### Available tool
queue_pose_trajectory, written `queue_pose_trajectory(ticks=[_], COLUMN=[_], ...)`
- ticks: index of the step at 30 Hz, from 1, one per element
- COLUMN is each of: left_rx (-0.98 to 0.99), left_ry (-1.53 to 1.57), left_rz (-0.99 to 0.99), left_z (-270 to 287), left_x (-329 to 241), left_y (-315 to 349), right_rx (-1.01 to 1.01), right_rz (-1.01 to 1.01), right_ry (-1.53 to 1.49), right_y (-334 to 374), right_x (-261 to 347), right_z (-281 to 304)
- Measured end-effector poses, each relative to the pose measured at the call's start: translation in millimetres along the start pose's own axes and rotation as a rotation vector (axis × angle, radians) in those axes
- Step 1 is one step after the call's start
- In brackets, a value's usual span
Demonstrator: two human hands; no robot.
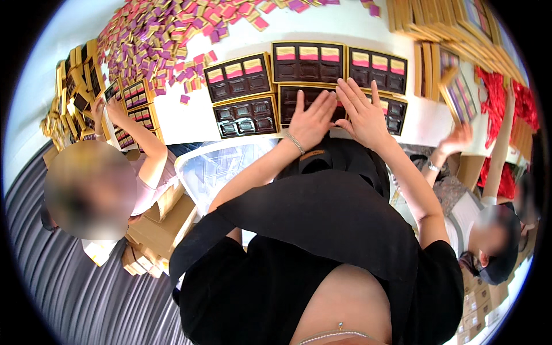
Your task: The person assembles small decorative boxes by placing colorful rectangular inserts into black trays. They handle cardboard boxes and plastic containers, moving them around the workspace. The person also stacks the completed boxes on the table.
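Observation:
My left hand (312, 121) lies flat over the lower middle box (292, 96), fingers stretched and thumb apart. Beside it, my right hand (364, 118) spreads its fingers across that box's right end and the lower right box (397, 122). A bit of pink shows between the two hands; what lies under them is hidden. Behind, the upper left box (237, 77), upper middle box (309, 62) and upper right box (376, 70) each carry pink-and-gold packets in their back compartments. The lower left box (246, 117) shows bare dark compartments.
Loose pink, purple and gold packets (155, 49) cover the table's far left. Stacked boxes (454, 26) stand far right, near red shredded filler (495, 95). A clear plastic bin (221, 167) sits below the table edge. Co-workers' hands (112, 112) reach in at both sides.

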State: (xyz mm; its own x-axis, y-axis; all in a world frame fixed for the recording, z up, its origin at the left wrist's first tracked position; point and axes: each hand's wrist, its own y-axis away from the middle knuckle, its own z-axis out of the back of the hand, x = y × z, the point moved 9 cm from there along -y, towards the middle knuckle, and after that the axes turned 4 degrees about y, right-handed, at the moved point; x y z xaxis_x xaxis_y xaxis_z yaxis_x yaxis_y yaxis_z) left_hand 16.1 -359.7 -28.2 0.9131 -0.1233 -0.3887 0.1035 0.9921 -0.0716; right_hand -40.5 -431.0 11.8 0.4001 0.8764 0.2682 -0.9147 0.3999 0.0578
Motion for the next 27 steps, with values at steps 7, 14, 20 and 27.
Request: queue_pose_trajectory(ticks=[7,14,20,27], left_rx=[-0.291,-0.25,-0.104,0.031], left_ry=[-0.053,-0.019,0.166,-0.055], left_rz=[0.235,0.972,1.027,0.92], left_z=[97,35,1,9], left_x=[135,339,361,346], left_y=[-42,-98,-101,-110], right_rx=[-0.304,-0.156,-0.107,-0.433], right_rz=[0.142,0.198,0.095,0.033], right_ry=[-0.167,0.004,-0.069,-0.091], right_y=[-207,-331,-329,-305], right_x=[-37,-53,-61,-64], right_z=[-16,-102,-108,-74])
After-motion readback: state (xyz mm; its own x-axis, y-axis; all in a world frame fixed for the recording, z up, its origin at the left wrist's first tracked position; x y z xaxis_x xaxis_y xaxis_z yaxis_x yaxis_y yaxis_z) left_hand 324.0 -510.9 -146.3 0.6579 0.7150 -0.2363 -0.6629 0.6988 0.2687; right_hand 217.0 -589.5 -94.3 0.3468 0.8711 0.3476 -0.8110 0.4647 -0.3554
